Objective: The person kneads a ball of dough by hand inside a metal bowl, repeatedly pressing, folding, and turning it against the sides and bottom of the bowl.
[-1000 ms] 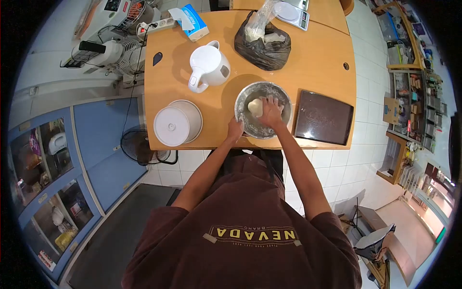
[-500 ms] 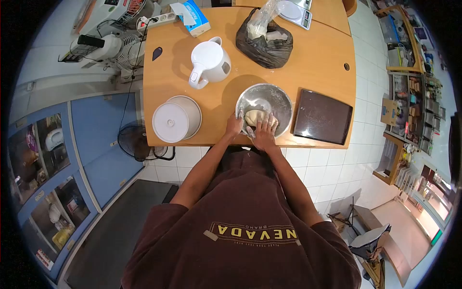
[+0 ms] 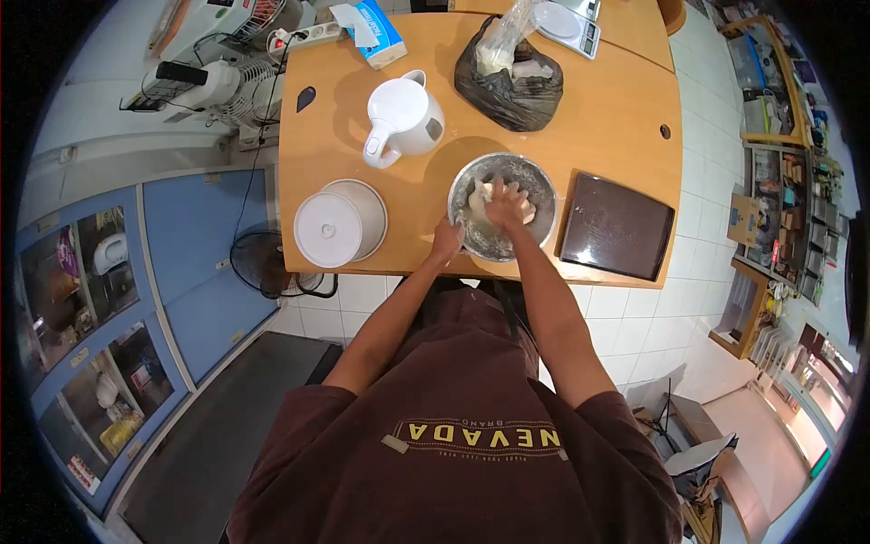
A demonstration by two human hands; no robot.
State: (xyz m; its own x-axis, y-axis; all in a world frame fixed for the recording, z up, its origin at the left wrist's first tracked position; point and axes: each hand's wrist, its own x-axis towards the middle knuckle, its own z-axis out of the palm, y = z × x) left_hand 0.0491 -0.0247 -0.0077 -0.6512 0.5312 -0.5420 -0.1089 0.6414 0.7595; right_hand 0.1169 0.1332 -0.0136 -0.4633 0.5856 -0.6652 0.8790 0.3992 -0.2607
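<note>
Steel mixing bowl (image 3: 535, 181) sits near the front edge of the bench (image 3: 598, 109), with a pale lump of dough (image 3: 478, 195) inside it. Right hand (image 3: 507, 207) lies on the dough, fingers spread and pressing down, not closed around it. Left hand (image 3: 445, 243) clasps the bowl's near rim, fingers curled over the edge.

Risk, as judged: the bowl stands close to the bench edge; a hard downward push off-centre could tip or slide it toward the person if the left hand's hold slackens. Dough looks sticky and may cling to the fingers and lift out. Flour dust could spill onto the dark tray (image 3: 616, 227) just to the right.

Surface: light brown wood bench. On it a white jug (image 3: 403, 118) behind the bowl, a lidded white tub (image 3: 337, 224) to the left, a black bag (image 3: 512, 82) with a clear inner bag, a blue tissue box (image 3: 381, 32), a scale (image 3: 566, 23) at the back.

Room: white tiled floor, blue cabinets along the left, a floor fan (image 3: 263, 263) beneath the bench edge, cluttered shelves on the right.
</note>
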